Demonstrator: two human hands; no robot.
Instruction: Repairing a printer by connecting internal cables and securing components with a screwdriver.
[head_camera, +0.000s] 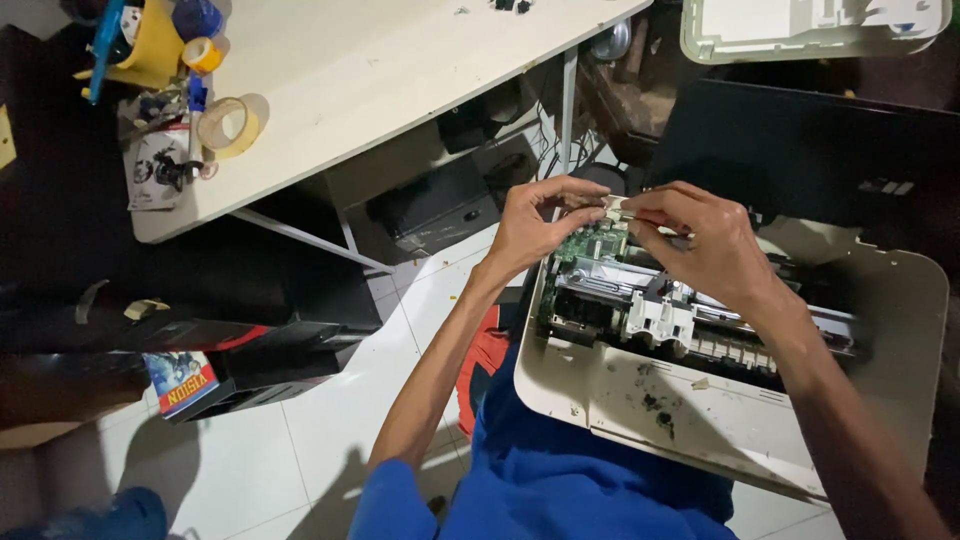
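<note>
An opened cream printer (640, 395) rests on my lap with its inner carriage (660, 315) and a green circuit board (590, 243) exposed. My left hand (535, 225) and my right hand (695, 240) meet above the board. Both pinch a small pale flat part (612, 206), perhaps a ribbon cable end, between thumb and fingers. Ink stains mark the printer's front panel.
A white table (380, 70) stands to the upper left with tape rolls (228, 125), a yellow tray (150, 50) and small parts. Black printer bodies (200, 300) lie on the white tiled floor. A black panel (810, 150) and a white cover (810, 25) sit behind.
</note>
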